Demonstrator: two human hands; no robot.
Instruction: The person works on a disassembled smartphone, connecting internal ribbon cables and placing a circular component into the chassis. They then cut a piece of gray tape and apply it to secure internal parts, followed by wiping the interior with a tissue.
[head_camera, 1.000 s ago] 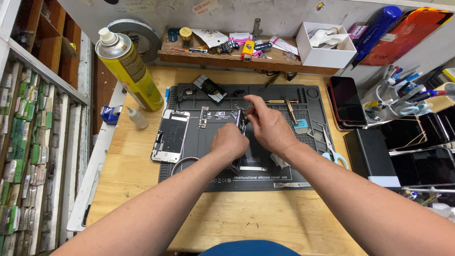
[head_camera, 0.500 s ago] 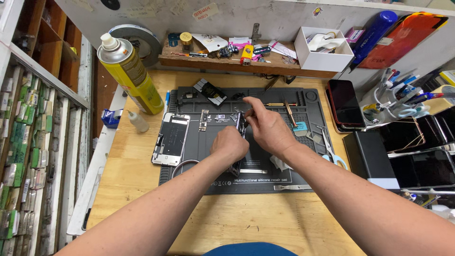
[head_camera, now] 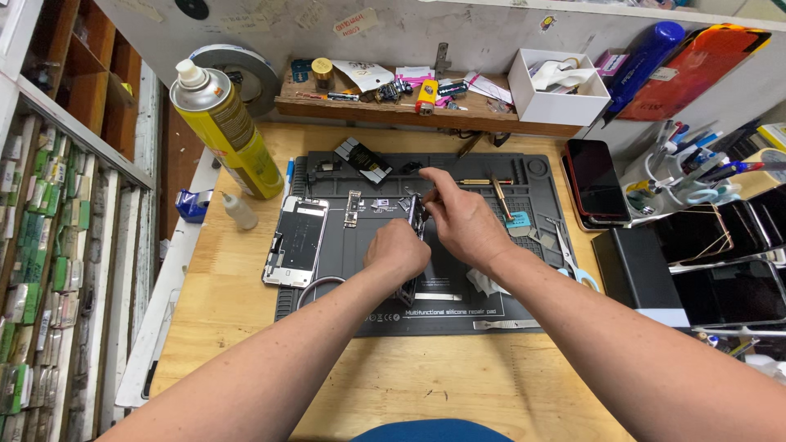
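My left hand grips a dark opened phone body, which stands on its edge over the grey silicone repair mat. My right hand reaches in from the right. Its fingertips pinch at the phone body's upper end, and anything small between them is too small to tell. The phone's lower end shows under my left wrist. A detached phone screen lies face down on the mat's left edge. Small loose parts lie on the mat behind my hands.
A yellow spray can and a small dropper bottle stand at the left. A gold screwdriver, scissors and a metal pry tool lie on the mat. A black phone and a white box are at the right.
Both hands stay on the phone body at the same spot. The view has shifted slightly, and my right fingers have moved a little at the phone's upper end.
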